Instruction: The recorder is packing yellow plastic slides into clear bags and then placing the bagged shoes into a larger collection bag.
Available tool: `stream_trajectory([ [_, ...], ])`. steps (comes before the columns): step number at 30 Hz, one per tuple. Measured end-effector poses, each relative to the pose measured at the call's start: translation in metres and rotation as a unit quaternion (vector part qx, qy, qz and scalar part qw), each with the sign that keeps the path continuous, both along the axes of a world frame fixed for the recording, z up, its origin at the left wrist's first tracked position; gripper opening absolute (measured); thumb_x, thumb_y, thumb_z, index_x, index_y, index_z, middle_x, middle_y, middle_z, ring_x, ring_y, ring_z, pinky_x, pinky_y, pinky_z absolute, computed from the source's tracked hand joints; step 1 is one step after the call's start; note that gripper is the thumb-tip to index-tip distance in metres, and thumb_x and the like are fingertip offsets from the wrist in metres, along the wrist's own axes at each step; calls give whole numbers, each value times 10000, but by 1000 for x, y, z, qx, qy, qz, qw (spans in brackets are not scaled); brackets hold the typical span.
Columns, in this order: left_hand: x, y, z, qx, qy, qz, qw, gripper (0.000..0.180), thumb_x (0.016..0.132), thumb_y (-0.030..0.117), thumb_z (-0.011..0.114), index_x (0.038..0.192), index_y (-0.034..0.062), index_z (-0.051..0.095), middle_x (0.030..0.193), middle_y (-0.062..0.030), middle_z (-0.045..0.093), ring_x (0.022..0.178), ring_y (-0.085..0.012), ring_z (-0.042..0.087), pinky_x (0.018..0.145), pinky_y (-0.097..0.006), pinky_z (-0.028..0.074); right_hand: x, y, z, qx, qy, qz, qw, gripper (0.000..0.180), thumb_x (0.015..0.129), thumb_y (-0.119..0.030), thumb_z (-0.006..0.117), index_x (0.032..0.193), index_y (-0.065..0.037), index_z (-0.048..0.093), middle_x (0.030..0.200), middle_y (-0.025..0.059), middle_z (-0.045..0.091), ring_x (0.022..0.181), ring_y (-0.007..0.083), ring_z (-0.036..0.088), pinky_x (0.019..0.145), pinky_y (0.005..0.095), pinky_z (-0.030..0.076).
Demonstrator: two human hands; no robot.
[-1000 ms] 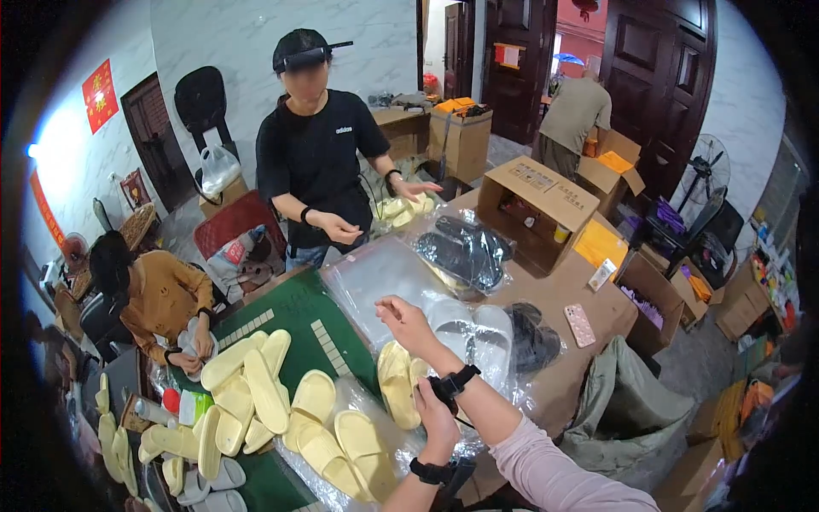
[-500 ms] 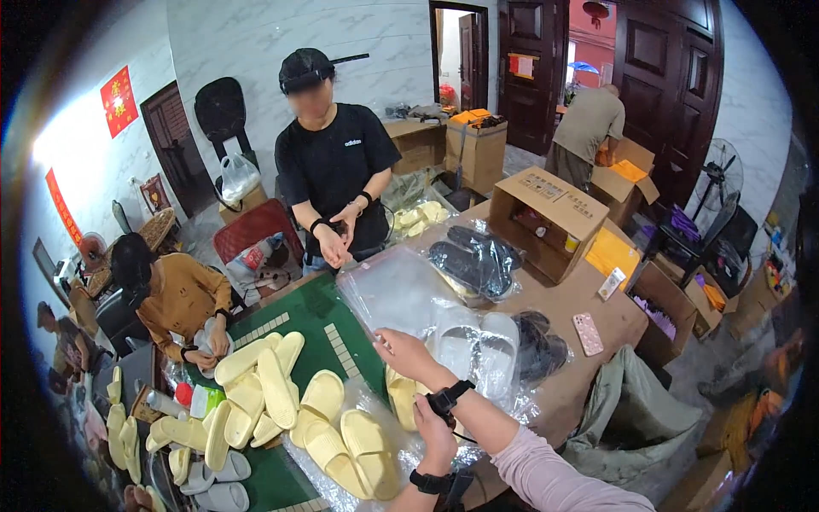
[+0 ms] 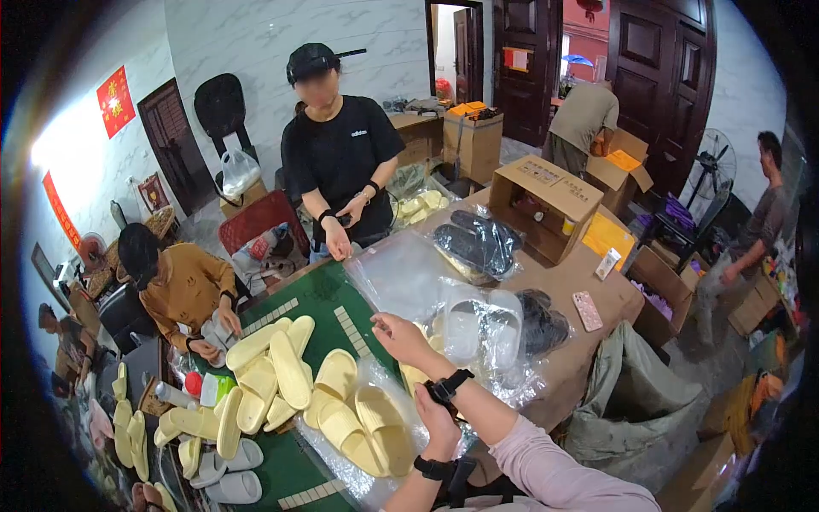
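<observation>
My right hand reaches from the lower right over the table, its fingers loosely bent and apart, with nothing visible in them. A black band circles its wrist. My left hand is raised beside that wrist; its fingertips are partly hidden there, and whether they touch the band cannot be made out. Left of my hands, pale yellow slippers lie on a clear plastic bag. More yellow slippers are heaped beyond them. Past my right hand lie light grey slippers in clear bags and flat clear bags.
Bagged black slippers, an open carton and a pink phone rest on the table. A person in black stands across it; another in brown sits at the left. A grey-green sack stands by the right edge.
The view has shifted slightly. A person has come into sight at the far right. The seated person's hands have moved apart. My hands stay close together in nearly the same place.
</observation>
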State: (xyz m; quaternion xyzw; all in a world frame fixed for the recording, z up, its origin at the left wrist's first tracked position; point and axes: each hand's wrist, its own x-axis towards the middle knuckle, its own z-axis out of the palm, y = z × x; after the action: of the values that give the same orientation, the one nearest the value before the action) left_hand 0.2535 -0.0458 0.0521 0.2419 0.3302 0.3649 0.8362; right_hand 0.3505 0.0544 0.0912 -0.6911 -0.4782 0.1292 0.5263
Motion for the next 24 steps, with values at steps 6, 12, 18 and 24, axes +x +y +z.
stream_trajectory([
  [6, -32, 21, -16, -29, -63, -71, 995, 573, 935, 528, 307, 1113, 20, 504, 1023, -93, 587, 964, -183, 542, 862, -337, 426, -26, 4, -2, -38, -47, -32, 998, 271, 847, -199, 525, 1068, -43, 535, 959, 163, 598, 830, 315, 597, 702, 402, 472],
  [12, -56, 46, -13, -173, -103, -139, 970, 638, 893, 611, 289, 1080, 44, 513, 1040, -105, 602, 975, -244, 570, 904, -400, 426, -52, 5, -1, -58, -93, -43, 993, 287, 844, -215, 513, 1078, -49, 530, 981, 166, 599, 845, 329, 589, 716, 416, 467],
  [18, -67, 39, -1, -189, -116, -140, 965, 626, 904, 591, 274, 1089, 42, 510, 1057, -105, 597, 983, -248, 567, 908, -412, 427, -65, 1, 12, -42, -124, -58, 990, 290, 853, -206, 542, 1091, -40, 542, 898, 143, 623, 796, 305, 607, 688, 384, 476],
  [24, -69, 40, 5, -196, -120, -135, 964, 630, 902, 591, 278, 1097, 43, 519, 1045, -95, 601, 976, -243, 565, 892, -395, 436, -70, 2, 16, -70, -99, -37, 992, 273, 830, -187, 536, 1069, -56, 526, 961, 164, 591, 881, 336, 568, 741, 409, 454],
])
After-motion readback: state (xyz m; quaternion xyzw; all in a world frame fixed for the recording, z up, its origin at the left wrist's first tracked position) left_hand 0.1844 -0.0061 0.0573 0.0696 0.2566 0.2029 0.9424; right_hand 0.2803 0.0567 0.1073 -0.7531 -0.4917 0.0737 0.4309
